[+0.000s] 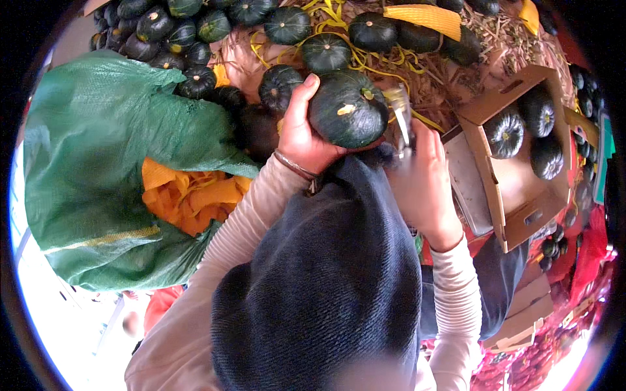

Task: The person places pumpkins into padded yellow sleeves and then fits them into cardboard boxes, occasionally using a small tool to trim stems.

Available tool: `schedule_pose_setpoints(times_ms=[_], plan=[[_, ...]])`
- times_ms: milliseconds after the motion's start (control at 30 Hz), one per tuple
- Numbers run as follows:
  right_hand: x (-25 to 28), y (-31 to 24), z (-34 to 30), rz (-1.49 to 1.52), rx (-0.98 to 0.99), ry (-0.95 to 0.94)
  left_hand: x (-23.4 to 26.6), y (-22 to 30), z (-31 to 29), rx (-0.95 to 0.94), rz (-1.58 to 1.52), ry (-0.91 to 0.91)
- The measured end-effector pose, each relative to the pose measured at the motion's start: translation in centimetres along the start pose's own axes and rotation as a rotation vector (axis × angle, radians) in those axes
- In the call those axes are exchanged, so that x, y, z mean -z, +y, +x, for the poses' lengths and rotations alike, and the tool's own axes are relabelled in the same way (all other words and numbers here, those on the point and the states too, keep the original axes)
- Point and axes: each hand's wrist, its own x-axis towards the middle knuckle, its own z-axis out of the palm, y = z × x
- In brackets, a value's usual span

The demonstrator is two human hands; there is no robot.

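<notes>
A dark green kabocha squash (349,109) with a pale yellow patch and a short stem rests in my left hand (308,127). The palm cups it from below and the thumb points up along its left side. Just right of the squash, my right hand (422,176) is closed around a silvery metal tool (402,120). Motion smears the tool, and its kind cannot be made out. A small gap shows between tool and squash. My dark blue-clad knee (319,280) rises below both hands.
At left a green woven sack (98,163) holds orange foam netting (195,195). Several squashes (326,52) lie on straw with yellow straps beyond my hands. An open cardboard box (538,202) at right contains three squashes. Yellow foam netting (427,19) lies at the back.
</notes>
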Motion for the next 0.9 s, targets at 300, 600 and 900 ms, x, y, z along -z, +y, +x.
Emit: schedule_pose_setpoints(times_ms=[300, 600, 900], plan=[[-0.9, -1.1, -0.7, -0.403, 0.126, 0.036, -1.4, -2.2, 0.8, -0.212, 0.286, 0.151], [-1.8, -1.8, -1.2, -0.389, 0.034, 0.157, -1.0, -2.6, 0.1, -0.321, 0.377, 0.223], [-1.3, -1.6, -1.5, -0.392, 0.108, 0.127, -2.2, -2.9, 0.1, -0.310, 0.341, 0.159]])
